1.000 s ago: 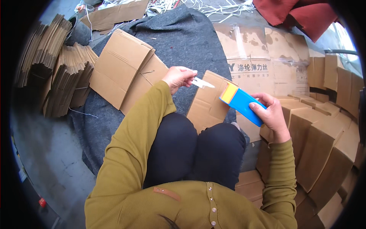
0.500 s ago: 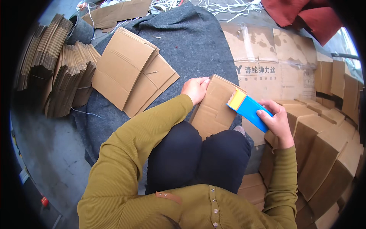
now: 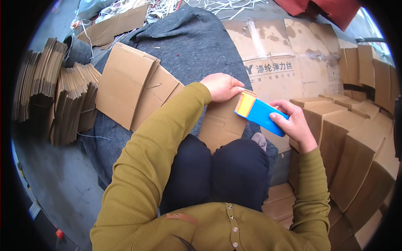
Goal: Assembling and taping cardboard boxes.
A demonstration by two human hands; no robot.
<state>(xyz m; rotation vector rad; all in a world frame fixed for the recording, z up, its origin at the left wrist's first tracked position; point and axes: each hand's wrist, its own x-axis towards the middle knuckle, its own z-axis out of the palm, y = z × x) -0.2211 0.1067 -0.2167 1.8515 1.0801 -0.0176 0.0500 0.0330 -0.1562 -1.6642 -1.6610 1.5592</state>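
"Where's the blue tool (image 3: 265, 119)?"
"Gripped by the right hand (image 3: 295, 122), its yellow end at the upper right corner of the carton (image 3: 221, 123)."
"And the left hand (image 3: 224, 87)?"
"At the carton's top edge; whether it grips, one cannot tell."

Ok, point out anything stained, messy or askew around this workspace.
The flattened cardboard sheet at upper right has dark blotches along its upper part, like stains. Beyond the grey cloth, white strips lie in a loose tangle.

Gry blanket (image 3: 197, 46) on flr (image 3: 75, 180), flat ctns (image 3: 123, 83) atop.
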